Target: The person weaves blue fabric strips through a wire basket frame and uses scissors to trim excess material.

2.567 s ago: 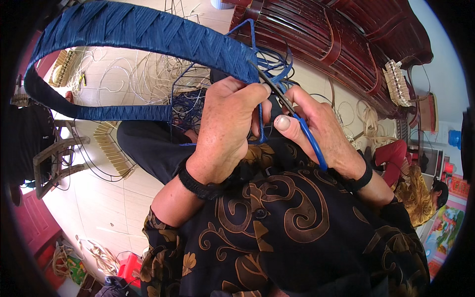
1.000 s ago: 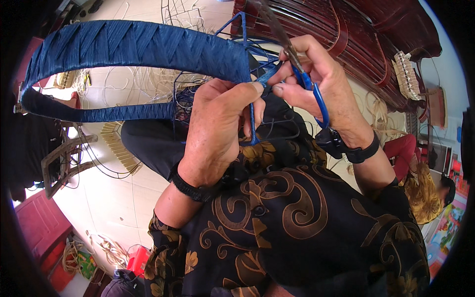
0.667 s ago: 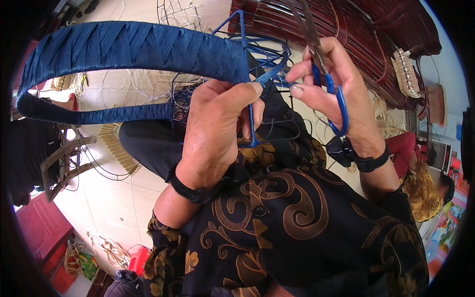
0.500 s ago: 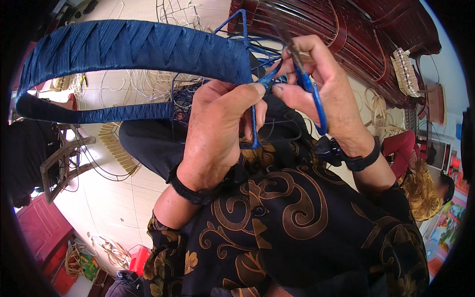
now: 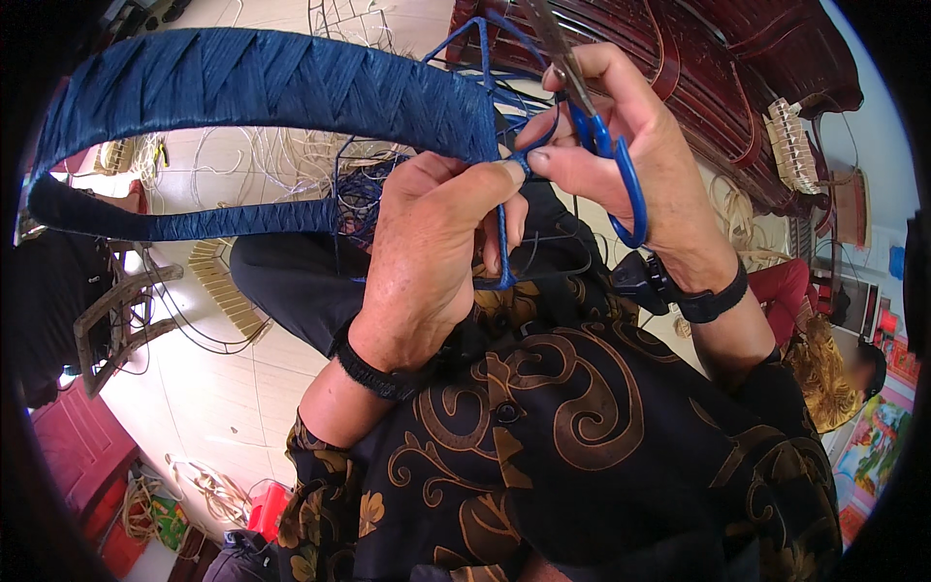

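Note:
A blue wrapped frame (image 5: 262,82) with a broad looped band spreads from the middle to the far left. Its thin bars stand near my hands. My left hand (image 5: 427,233) is closed on the frame where the band meets a bar, its thumb pressing on top. In my right hand (image 5: 630,145) hang blue-handled scissors (image 5: 626,184), looped over the fingers with the blades pointing up and away. Thumb and fingers of that hand also pinch a blue strip (image 5: 548,139) close to my left thumb. Part of the frame is hidden behind my left hand.
Dark red wooden furniture (image 5: 718,78) stands at the far right. Pale loose strands (image 5: 281,160) lie on the tiled floor (image 5: 223,398). A wooden chair-like frame (image 5: 107,310) is at the left, and a person in a yellow patterned top (image 5: 824,373) sits at the right.
My right hand has shifted slightly up and away, with the scissors turning a little. The blue strip now bows in a curve from the frame. The band has tipped slightly upward.

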Motion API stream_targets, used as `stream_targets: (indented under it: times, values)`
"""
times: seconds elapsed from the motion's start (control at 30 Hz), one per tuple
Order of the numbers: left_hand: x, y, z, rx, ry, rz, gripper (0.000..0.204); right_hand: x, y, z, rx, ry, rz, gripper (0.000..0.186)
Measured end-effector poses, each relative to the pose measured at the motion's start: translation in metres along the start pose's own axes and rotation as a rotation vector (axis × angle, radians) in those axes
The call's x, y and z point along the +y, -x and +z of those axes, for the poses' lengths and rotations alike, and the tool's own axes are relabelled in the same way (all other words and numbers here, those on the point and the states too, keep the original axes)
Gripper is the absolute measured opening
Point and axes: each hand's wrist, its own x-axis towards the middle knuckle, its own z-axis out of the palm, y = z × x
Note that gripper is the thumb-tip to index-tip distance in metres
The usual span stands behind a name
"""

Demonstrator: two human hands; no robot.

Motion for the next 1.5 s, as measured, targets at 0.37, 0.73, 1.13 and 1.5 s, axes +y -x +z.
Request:
stream_targets:
  times: [0.37, 0.73, 1.13, 1.5]
  values:
    - [0.000, 0.000, 0.000, 0.030, -0.011, -0.009, 0.020, 0.002, -0.006, -0.001, -0.045, 0.073, -0.022, 0.058]
    - [0.000, 0.000, -0.002, -0.008, -0.041, 0.003, 0.021, 0.007, -0.004, 0.004, -0.030, 0.120, -0.127, 0.052]
    - [0.001, 0.000, -0.005, 0.013, -0.030, -0.025, 0.020, 0.052, -0.006, -0.036, 0.384, 0.603, -0.212, 0.041]
    - [0.002, 0.005, -0.003, 0.018, 0.049, -0.013, 0.007, 0.107, 0.040, -0.183, 0.804, 0.718, 0.056, 0.045]
